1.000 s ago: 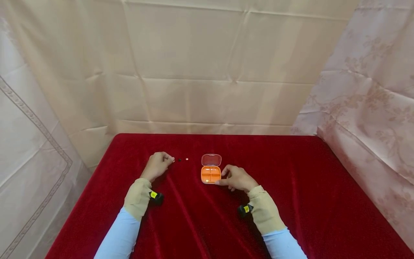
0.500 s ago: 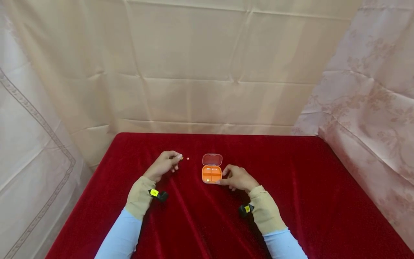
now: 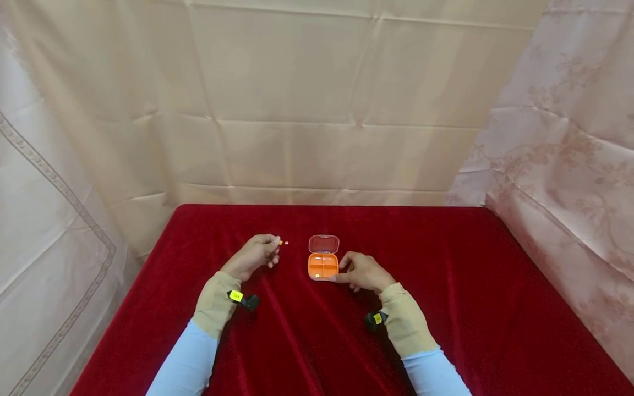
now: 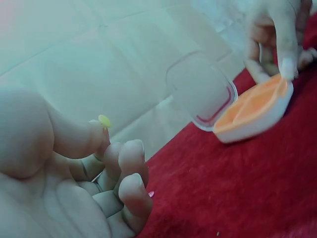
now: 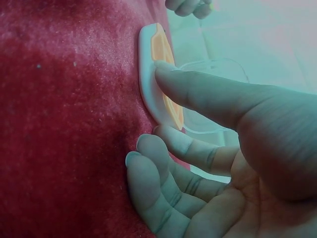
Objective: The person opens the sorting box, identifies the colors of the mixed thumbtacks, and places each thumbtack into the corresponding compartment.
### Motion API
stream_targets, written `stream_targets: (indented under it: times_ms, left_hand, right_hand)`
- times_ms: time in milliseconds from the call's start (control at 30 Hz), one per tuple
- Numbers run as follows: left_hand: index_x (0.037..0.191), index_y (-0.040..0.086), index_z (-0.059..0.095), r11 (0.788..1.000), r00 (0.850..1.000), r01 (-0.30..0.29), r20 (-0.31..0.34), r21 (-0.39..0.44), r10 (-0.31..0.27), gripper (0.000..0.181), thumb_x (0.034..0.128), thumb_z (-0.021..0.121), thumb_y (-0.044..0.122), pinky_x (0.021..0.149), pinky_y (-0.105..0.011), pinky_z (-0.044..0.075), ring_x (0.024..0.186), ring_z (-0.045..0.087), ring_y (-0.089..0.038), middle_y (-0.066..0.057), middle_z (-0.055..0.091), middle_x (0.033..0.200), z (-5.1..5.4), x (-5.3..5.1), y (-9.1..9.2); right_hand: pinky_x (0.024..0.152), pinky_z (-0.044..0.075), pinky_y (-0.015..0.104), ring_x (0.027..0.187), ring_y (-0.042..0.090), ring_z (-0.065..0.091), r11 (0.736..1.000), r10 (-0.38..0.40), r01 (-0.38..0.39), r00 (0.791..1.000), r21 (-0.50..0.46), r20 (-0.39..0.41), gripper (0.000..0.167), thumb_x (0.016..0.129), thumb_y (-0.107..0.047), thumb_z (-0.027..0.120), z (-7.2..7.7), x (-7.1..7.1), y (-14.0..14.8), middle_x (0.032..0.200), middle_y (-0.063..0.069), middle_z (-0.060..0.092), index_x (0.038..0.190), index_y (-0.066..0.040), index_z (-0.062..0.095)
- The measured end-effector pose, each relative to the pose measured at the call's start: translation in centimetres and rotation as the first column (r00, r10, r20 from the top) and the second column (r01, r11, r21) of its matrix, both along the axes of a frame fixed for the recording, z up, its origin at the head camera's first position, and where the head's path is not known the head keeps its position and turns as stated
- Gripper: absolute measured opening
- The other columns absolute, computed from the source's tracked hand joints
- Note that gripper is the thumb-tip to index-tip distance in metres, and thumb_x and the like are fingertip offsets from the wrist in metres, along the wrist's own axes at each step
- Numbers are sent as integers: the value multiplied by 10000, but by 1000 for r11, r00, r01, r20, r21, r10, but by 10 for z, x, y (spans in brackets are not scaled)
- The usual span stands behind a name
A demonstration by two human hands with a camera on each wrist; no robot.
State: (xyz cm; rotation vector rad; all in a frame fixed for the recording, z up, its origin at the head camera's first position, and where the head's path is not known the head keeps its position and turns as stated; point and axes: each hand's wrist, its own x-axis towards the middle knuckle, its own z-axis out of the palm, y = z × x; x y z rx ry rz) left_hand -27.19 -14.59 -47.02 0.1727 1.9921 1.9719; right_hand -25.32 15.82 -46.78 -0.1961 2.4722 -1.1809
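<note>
My left hand [image 3: 255, 257] pinches a small yellow pill [image 4: 104, 121] between thumb and forefinger, raised off the cloth in the left wrist view; the other fingers are curled. Just right of those fingertips lies a pinkish pill [image 3: 286, 242] on the cloth. The orange pill box [image 3: 323, 267] stands with its clear lid [image 3: 324, 243] tipped back. A small pale yellow pill [image 3: 317, 276] lies in its front left compartment. My right hand [image 3: 365, 272] holds the box by its right side, thumb on the front right corner and forefinger against the side.
A red velvet cloth [image 3: 416, 247] with shallow folds covers the table. Beige curtain [image 3: 317, 154] hangs behind the far edge, with pale fabric [image 3: 559, 148] at the right and white fabric [image 3: 44, 220] at the left.
My left hand has moved right along the row of small items, and a yellow pill now shows at its fingertips. The dark item seen earlier there is out of sight. My right hand stays put.
</note>
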Motion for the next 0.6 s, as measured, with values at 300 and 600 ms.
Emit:
stream_targets:
  times_ms: [300,600]
  left_hand:
    - [926,52,552,985,995,-2,102,171,-15,226,1105,431,118,612,-245,444,676,520,-144,-33,519,824,0,1,0]
    - [938,77,562,971,992,31,116,236,-60,220,1103,419,104,616,-244,443,679,532,-141,-29,536,826,-5,0,0]
  right_hand:
    - [573,526,304,639,193,583,1000,-2,2,1000,-19,0,344,866,-224,856,-3,0,1,844,90,601,1048,-46,625]
    - [563,531,304,630,190,581,1000,1,-1,1000,-28,-8,330,865,-201,855,-1,0,2,860,94,599,1037,-43,623]
